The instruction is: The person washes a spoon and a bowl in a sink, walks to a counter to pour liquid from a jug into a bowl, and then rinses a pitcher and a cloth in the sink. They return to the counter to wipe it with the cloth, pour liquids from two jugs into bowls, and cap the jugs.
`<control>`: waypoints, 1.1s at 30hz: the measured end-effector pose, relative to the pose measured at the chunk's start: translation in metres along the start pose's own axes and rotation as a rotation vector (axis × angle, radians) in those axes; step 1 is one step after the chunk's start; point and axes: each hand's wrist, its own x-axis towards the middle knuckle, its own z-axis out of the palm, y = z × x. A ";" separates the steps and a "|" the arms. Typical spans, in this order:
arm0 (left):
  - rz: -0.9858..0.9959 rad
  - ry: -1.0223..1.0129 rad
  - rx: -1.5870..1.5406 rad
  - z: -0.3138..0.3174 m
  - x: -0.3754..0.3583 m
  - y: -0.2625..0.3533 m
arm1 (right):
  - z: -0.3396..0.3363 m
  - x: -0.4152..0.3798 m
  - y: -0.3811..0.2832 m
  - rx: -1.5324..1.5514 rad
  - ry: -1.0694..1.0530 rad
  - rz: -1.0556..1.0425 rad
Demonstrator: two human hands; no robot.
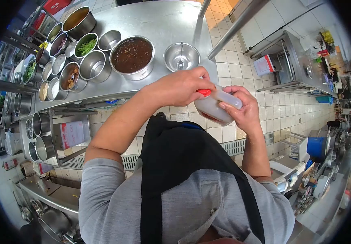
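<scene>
My right hand (244, 107) grips the handle of a translucent plastic jug (213, 109), which is held tilted in front of my apron. Some dark reddish-brown contents show near the jug's lower side. The fingers of my left hand (179, 87) are closed around the red cap (204, 92) at the jug's mouth. Just beyond my hands, on the steel table (163, 20), stands a metal bowl (192, 55) with a spoon (181, 51) in it. Left of that is a large metal pot (137, 75) of dark brown sauce with pale bits floating on it.
Several metal pots crowd the table's left side, among them one with green vegetables (87, 46) and one with orange-brown liquid (76, 18). A steel post (236, 30) rises beside the table's right end. Another steel table (297, 57) stands across the tiled floor (232, 69).
</scene>
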 end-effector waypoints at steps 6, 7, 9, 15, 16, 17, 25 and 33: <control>-0.164 -0.009 0.200 -0.028 0.012 -0.013 | 0.013 0.027 -0.002 -0.049 0.008 -0.001; -0.169 -0.005 0.215 -0.032 0.011 -0.014 | 0.013 0.029 -0.002 -0.036 0.011 0.001; -0.067 -0.042 0.141 -0.036 0.010 -0.035 | 0.013 0.035 0.000 -0.018 0.019 -0.002; -0.367 -0.246 0.282 -0.048 0.033 -0.019 | 0.013 0.052 0.008 0.011 -0.030 0.005; -0.445 -0.253 0.301 -0.050 0.035 -0.017 | 0.012 0.053 0.009 -0.007 -0.030 0.010; -0.451 -0.255 0.301 -0.046 0.033 -0.026 | 0.010 0.054 0.010 -0.027 -0.029 0.019; -0.379 -0.184 0.287 -0.038 0.049 -0.040 | 0.000 0.063 0.015 -0.070 -0.071 0.033; -0.514 0.354 -0.780 0.041 0.011 -0.080 | -0.017 0.070 0.014 -0.014 -0.054 0.097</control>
